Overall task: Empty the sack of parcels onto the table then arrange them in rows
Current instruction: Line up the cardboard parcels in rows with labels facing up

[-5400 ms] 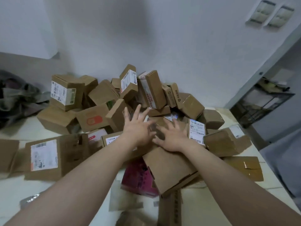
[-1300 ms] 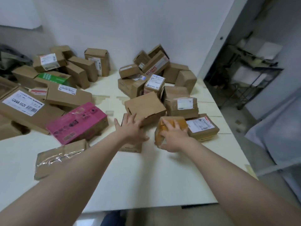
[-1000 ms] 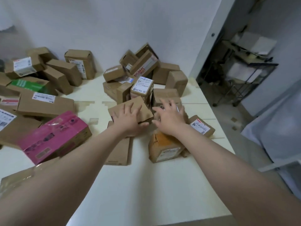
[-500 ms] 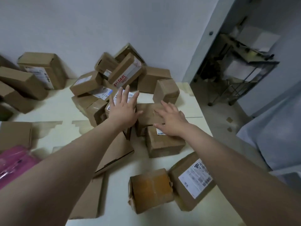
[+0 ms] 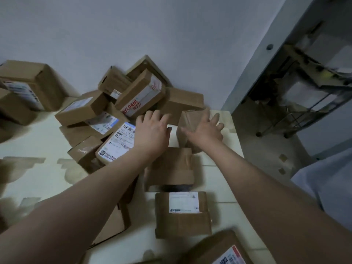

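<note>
Two bare hands reach over a cream table [image 5: 40, 138] strewn with brown cardboard parcels; fifteen counted, several cut by the frame edge. The far pile against the white wall [image 5: 171, 35] holds nine, heaped and tilted. Among them are a long box with red lettering [image 5: 140, 99] lying on top, a white-labelled box [image 5: 119, 143] on the pile's near side, and a plain box [image 5: 183, 102] toward the right. At the left edge are two: a big labelled box [image 5: 36, 82] by the wall and a second box [image 5: 13, 109] in front of it, both apart from the pile. Nearer the person are four: a plain taped box [image 5: 169, 168], a labelled box [image 5: 182, 214] just in front of that, a flat box [image 5: 112, 227] under the left forearm, and a corner box [image 5: 224, 248] cut by the bottom edge. The right hand [image 5: 204, 130] lies on the small box [image 5: 187, 122] at the pile's right end, fingers straight and spread over its top, thumb against its left face. The left hand [image 5: 152, 130] is just beside it, fingers straight, thumb out, near the lettered box; contact not clear. One wire rack [image 5: 304, 96] stands off to the right, blurred.
</note>
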{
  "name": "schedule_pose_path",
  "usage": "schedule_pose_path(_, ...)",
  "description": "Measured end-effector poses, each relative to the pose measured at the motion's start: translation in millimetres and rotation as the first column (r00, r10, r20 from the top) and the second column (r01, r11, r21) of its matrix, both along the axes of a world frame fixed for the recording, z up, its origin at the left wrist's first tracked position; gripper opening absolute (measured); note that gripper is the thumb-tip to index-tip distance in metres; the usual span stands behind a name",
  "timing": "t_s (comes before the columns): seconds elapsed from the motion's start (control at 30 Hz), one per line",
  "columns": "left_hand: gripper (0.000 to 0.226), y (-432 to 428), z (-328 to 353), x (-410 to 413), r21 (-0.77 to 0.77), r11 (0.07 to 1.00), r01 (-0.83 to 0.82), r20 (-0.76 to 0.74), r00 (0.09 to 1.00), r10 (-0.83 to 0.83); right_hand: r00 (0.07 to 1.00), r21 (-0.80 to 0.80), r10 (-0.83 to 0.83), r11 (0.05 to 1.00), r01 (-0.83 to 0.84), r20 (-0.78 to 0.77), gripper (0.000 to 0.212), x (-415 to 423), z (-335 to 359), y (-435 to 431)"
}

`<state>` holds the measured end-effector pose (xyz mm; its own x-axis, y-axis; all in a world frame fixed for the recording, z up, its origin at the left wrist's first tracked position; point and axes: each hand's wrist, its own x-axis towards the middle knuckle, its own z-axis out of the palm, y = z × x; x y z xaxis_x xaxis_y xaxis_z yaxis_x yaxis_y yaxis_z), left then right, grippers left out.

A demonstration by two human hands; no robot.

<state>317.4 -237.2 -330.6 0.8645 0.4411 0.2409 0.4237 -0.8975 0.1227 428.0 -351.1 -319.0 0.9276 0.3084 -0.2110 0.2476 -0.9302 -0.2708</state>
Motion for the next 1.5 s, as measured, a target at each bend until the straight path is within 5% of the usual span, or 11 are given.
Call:
schedule_pose_path(0.2, 0.068, 9, -12, 99, -0.149, 0.987, 0.068, -0.079, 0.994, -0.080, 0.994, 0.062, 0.026, 0.998, -0.020, -0.103, 0.110, 52, -13, -44)
schedule_pose_path(0.37, 0.088, 11, -22, 147, -0.254, 0.967, -0.011, -0.307, 0.949, -0.070, 0.975, 0.162, 0.082, 0.980, -0.117, 0.209, 0.111, 85, -17, -105)
schedule_pose_path(0.5, 0.082, -16, -36, 113, -0.064, 0.998, -0.020, -0.239, 0.971, 0.004, 0.920, 0.054, 0.300, 0.945, -0.323, 0.252, 0.084, 77, -55, -137)
schedule_pose_path(0.7, 0.055, -47, -35, 65, -0.093, 0.967, -0.237, -0.020, 0.971, 0.236, 0.994, 0.206, 0.074, 0.974, -0.090, 0.084, 0.077, 47, -72, -132)
schedule_pose_path(0.83, 0.060, -51, -45, 65, -0.366, 0.861, -0.352, -0.171, 0.935, 0.309, 0.982, 0.144, 0.012, 0.989, -0.041, 0.191, 0.071, 37, -68, -114)
schedule_pose_path(1.07, 0.080, -55, -58, 101, -0.478, 0.860, -0.175, -0.137, 0.983, 0.124, 0.988, 0.145, -0.097, 0.986, 0.079, 0.122, 0.072, 45, -74, -104)
schedule_pose_path(1.23, 0.086, -39, -55, 125, -0.554, 0.825, 0.116, -0.079, 0.979, -0.190, 0.980, 0.210, -0.184, 0.964, 0.165, 0.077, 0.069, 75, -79, -102)
schedule_pose_path(1.37, 0.056, -19, -69, 142, -0.449, 0.811, 0.375, 0.046, 0.916, -0.398, 0.985, 0.247, -0.161, 0.959, 0.139, 0.070, 0.066, 98, -86, -98)
schedule_pose_path(1.5, 0.055, -10, -80, 144, -0.358, 0.869, 0.340, -0.005, 0.930, -0.366, 0.995, 0.241, -0.101, 0.966, 0.094, 0.017, 0.066, 116, -85, -82)
